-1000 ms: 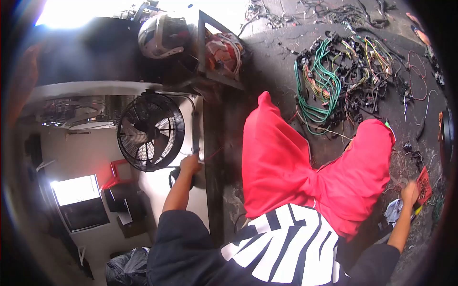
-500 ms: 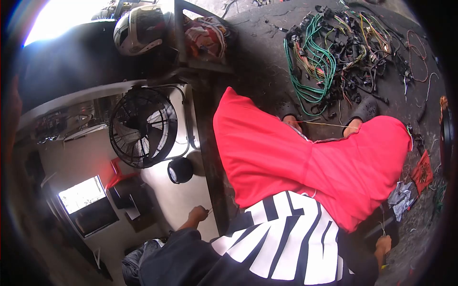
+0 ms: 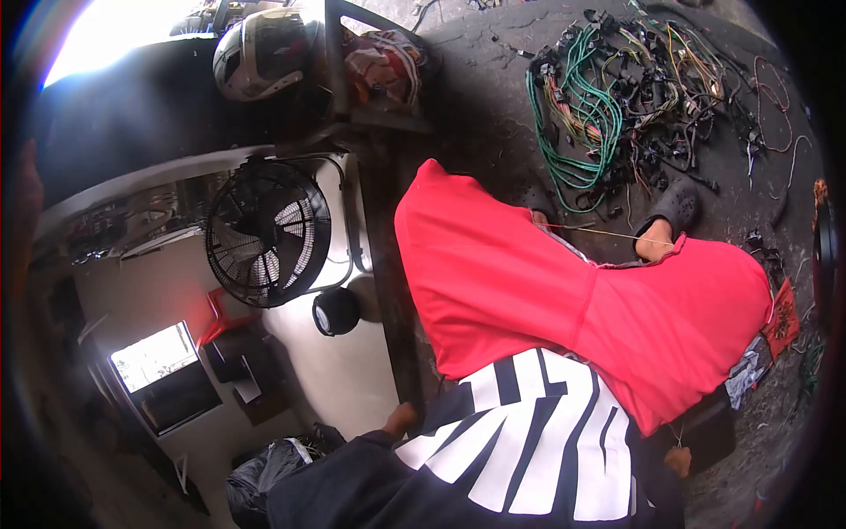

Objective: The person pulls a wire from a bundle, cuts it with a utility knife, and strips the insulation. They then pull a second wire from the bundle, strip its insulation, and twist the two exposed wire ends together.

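Note:
My left hand (image 3: 402,420) is closed beside the dark shirt (image 3: 352,476), close to the dark bar at the edge of the white surface. What it holds, if anything, is too small to make out. Low on the right, my right hand (image 3: 678,461) is closed around thin wires (image 3: 677,433) whose ends stick up from the fingers. Red shorts (image 3: 564,291) cover my spread legs. A thin yellowish wire (image 3: 608,234) stretches between my two feet, past the dark clog (image 3: 674,207).
A tangled heap of wiring harness (image 3: 643,106) with green cables and black connectors lies beyond my feet. To the left are a black fan (image 3: 267,234), a helmet (image 3: 257,57) and a black plastic bag (image 3: 264,476). A red packet (image 3: 781,322) and crumpled cloth (image 3: 747,370) lie right.
Both hands have drawn inward toward my body, the left lower and to the right, the right lower and to the left. The knee on the right has shifted slightly outward and down.

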The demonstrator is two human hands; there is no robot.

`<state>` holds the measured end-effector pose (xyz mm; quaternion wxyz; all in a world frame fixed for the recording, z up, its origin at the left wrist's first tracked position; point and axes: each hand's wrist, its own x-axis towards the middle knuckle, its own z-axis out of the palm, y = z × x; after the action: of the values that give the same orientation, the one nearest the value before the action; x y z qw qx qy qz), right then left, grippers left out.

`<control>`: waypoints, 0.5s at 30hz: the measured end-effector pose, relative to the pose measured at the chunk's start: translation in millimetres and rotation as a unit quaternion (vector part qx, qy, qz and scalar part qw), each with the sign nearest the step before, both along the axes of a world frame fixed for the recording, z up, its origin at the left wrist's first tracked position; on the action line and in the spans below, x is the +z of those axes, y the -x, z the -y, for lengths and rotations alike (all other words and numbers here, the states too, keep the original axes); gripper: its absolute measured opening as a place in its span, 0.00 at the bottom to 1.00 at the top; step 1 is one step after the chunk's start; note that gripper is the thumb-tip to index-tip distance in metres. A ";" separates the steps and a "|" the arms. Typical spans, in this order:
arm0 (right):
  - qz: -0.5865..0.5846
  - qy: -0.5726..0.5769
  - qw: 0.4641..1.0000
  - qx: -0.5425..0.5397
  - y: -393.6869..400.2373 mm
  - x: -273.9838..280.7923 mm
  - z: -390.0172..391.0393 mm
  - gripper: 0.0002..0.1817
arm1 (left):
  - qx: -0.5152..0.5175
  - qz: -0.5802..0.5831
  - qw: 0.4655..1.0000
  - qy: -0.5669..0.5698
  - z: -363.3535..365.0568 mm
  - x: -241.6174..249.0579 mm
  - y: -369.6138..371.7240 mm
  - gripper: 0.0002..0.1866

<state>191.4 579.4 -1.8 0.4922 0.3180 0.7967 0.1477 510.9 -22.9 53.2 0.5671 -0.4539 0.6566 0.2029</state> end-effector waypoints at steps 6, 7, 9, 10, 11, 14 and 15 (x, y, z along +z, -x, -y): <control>-0.008 -0.026 1.000 -0.007 5.8 -16.4 -3.7 0.20 | 0.001 -0.018 0.998 0.066 19.3 -64.2 -63.2 0.18; -0.046 -0.009 0.999 -0.012 12.2 -20.6 -8.5 0.20 | 0.012 -0.023 0.996 0.091 33.0 -80.6 -65.9 0.18; -0.120 0.021 0.992 -0.023 17.9 -44.4 -47.6 0.21 | -0.158 -0.059 0.986 0.014 85.4 -105.0 -47.5 0.23; -0.194 0.043 0.979 -0.033 26.1 -59.2 -64.5 0.22 | 0.050 -0.085 0.989 0.110 98.6 -105.0 5.5 0.24; -0.275 0.176 0.942 -0.070 40.9 -75.7 -84.4 0.22 | 0.246 -0.152 0.932 0.221 110.8 -102.6 63.0 0.26; -0.407 0.215 0.887 -0.040 140.8 -81.5 -75.2 0.21 | 0.551 -0.354 0.736 0.171 152.0 -78.2 232.6 0.20; -0.507 0.234 0.830 0.017 172.9 -87.8 -79.3 0.22 | 0.597 -0.474 0.637 0.114 159.1 -71.6 280.2 0.19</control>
<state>18.5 658.7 -89.6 0.0762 0.2103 0.9503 -0.2164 230.7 -182.1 -18.4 -0.1230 -0.6492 0.4394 0.6086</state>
